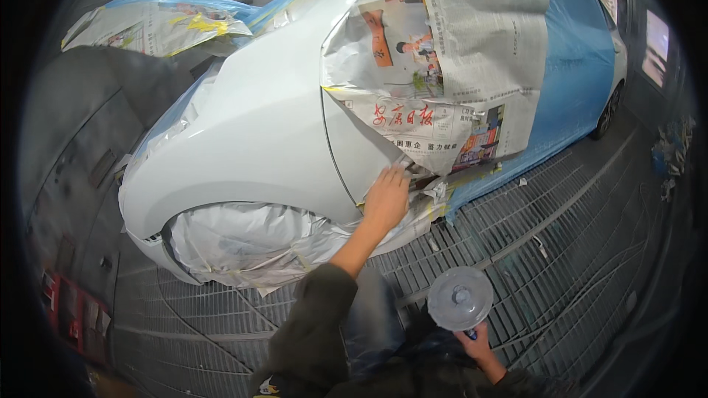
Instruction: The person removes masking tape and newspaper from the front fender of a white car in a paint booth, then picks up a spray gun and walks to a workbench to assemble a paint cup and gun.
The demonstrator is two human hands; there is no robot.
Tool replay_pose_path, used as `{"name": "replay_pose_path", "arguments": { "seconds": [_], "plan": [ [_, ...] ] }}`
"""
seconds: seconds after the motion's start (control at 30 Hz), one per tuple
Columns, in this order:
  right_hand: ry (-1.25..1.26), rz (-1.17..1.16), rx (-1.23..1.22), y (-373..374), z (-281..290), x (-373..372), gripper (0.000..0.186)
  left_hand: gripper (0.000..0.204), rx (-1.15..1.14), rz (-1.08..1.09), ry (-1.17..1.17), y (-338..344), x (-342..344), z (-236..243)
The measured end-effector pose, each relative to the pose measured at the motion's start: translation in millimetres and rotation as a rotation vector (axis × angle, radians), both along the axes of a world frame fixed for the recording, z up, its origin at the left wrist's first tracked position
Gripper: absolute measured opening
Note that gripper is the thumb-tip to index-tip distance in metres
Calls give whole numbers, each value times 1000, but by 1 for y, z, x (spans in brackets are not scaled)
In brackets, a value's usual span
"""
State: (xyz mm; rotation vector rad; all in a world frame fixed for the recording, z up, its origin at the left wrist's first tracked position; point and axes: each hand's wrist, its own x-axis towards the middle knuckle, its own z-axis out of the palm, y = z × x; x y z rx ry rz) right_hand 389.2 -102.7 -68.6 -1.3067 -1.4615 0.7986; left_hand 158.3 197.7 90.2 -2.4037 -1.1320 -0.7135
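My left hand [389, 193] reaches to the lower edge of the newspaper masking [498, 37] on the side of a car. Its fingers are closed at the paper's loose corner, where a dark gap shows beneath; the fingertips are partly hidden. Just left of that hand is the bare, pale front fender [258, 129], with a dark panel seam beside it. Low on the right, my right hand [478, 343] grips a paint spray gun. From above, mostly the gun's round translucent cup [460, 298] shows, and its body is largely hidden.
Crumpled masking film [243, 239] covers the front wheel. Blue plastic sheeting [579, 74] wraps the car's rear part. Underfoot is a metal grate floor [516, 250] with a hose [590, 287] across it. Red shelving [74, 309] stands at the lower left.
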Motion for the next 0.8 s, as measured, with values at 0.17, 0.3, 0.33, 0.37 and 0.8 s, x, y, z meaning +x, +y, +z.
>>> {"name": "replay_pose_path", "arguments": {
  "seconds": [0.17,0.3,0.33,0.37,0.8],
  "plan": [
    [-53,-126,-38,-4,-14,-3,21,21,-327,-82,-264,-68,-26,-51],
    [-16,-214,-19,-1,0,-16,19,21,-622,-55,-141,-103,-76,-130],
    [2,-247,-6,0,-1,-15,19,22,-678,-77,-57,-110,-84,-146],
    [20,-232,-14,3,-3,-16,18,23,-733,-102,30,-110,-92,-160],
    [-65,-282,-319,-19,32,-5,56,20,-869,-228,-107,-126,-46,-154]
  ]
}}
